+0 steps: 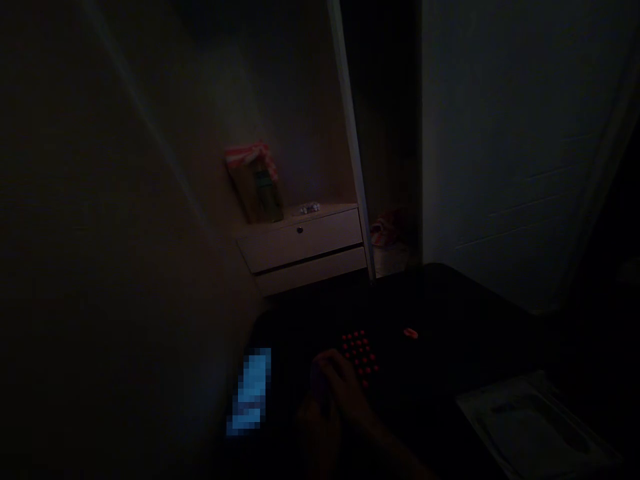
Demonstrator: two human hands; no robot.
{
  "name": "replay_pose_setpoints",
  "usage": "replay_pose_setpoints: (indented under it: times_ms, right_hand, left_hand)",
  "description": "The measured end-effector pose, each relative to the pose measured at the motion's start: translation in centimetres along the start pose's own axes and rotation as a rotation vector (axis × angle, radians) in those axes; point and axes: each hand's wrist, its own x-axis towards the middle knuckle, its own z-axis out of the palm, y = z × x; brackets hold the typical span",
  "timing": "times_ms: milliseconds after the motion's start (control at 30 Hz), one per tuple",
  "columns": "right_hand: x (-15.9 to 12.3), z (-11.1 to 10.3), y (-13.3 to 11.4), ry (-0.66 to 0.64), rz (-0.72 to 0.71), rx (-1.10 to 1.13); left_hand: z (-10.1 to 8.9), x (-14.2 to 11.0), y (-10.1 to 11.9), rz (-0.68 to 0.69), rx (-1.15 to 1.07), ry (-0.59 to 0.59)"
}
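Observation:
The room is very dark, so details of the hands are faint. My right hand (345, 383) is closed, its fingers curled over a small dark, slightly bluish object (318, 379) whose kind I cannot make out. Just below, my left hand (320, 427) is close against the same object and seems wrapped round its lower end. Beside the right hand, on the black tabletop (450, 300), is a grid of small red dots (359, 353). A small orange-red item (411, 333) lies farther right.
A glowing blue, pixelated screen (251, 393) is at the left. A clear plastic packet (535, 423) lies at the lower right. Behind the table are white drawers (305, 243) carrying a bag with a red-striped top (255, 180), and a pale sliding door (500, 133).

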Motion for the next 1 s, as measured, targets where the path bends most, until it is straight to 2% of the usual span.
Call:
replay_pose_setpoints:
  times_ms: [267, 367, 567, 1000]
  right_hand:
    - [-0.05, 0.05, -0.33, 0.008, 0.018, -0.015]
    - [0.00, 0.04, -0.30, 0.007, 0.018, -0.012]
    - [-0.02, 0.01, -0.44, -0.003, -0.012, -0.002]
    - [0.00, 0.05, -0.47, 0.005, 0.003, 0.001]
  left_hand:
    - [-0.02, -0.16, -0.14, 0.000, -0.013, -0.027]
    - [0.10, -0.14, -0.17, -0.024, 0.000, -0.009]
    - [0.20, -0.10, -0.17, 0.023, 0.011, 0.016]
    - [0.13, -0.03, -0.42, 0.018, 0.031, -0.029]
